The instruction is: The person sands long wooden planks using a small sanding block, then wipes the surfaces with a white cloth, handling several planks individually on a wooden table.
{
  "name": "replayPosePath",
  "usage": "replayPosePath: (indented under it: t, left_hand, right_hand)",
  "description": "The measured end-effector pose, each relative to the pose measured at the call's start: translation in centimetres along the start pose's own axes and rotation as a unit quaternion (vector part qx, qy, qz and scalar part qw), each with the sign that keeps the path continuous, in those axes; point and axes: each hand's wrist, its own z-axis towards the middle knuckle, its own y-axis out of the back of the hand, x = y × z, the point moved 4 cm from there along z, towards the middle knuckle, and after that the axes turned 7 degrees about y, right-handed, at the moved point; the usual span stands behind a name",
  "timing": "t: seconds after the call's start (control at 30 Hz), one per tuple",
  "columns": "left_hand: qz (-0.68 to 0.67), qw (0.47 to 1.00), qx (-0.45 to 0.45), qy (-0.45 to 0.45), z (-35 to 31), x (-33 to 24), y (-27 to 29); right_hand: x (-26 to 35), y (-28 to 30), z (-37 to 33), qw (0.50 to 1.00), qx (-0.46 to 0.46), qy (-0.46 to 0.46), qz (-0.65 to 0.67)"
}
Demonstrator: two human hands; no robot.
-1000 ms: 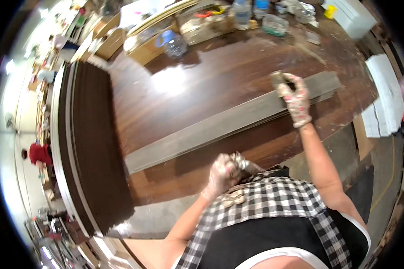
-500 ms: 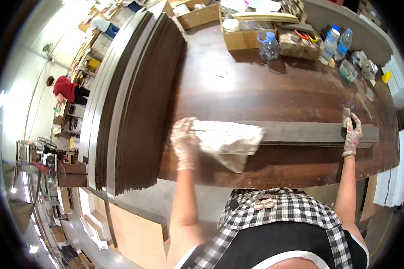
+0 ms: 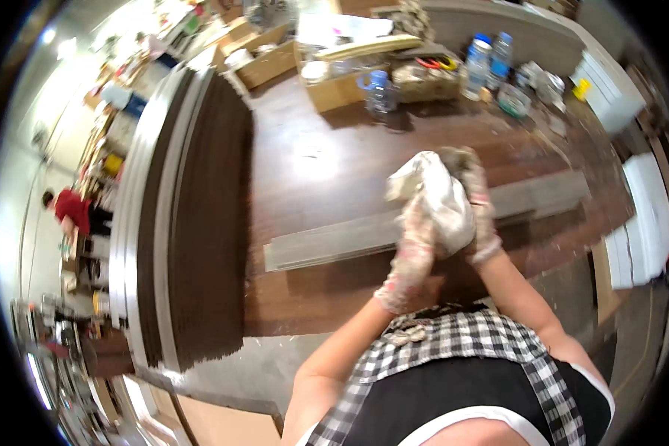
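A bunched white cloth (image 3: 450, 212) is held up over the middle of the dark table. My left hand (image 3: 416, 238), in a pale glove with reddish marks, grips it from the near left side. My right hand (image 3: 479, 197), gloved alike, closes round its right side; its fingertips look dirty and blurred, and I cannot tell whether the small block is still in them. Beneath both hands lies a short stack of long grey strips (image 3: 331, 241), slanting up to the right across the table.
A tall stack of long dark panels (image 3: 212, 215) stands along the left of the table (image 3: 297, 178). At the back are a cardboard box (image 3: 331, 95) of odds and ends, a blue-capped jug (image 3: 381, 97), water bottles (image 3: 476, 70) and crumpled plastic (image 3: 546, 89). A person in red (image 3: 70, 208) is far left.
My hands have come together: the left moved right with the cloth, the right moved left from the strips' far end, where it held a small block. The strips now appear slanted; the view has shifted.
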Motion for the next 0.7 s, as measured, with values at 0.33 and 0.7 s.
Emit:
replayPosePath:
  t: [0.33, 0.7]
  left_hand:
    - [0.213, 0.969, -0.106, -0.066, 6.0, 1.5, 0.3]
    - [0.448, 0.884, 0.107, -0.08, 5.0, 1.6, -1.6]
  right_hand:
    - [2.8, 2.4, -0.5, 0.628, 0.173, 0.242, -0.719]
    - [21.8, 40.4, 9.8, 0.648, -0.064, 0.043, -0.758]
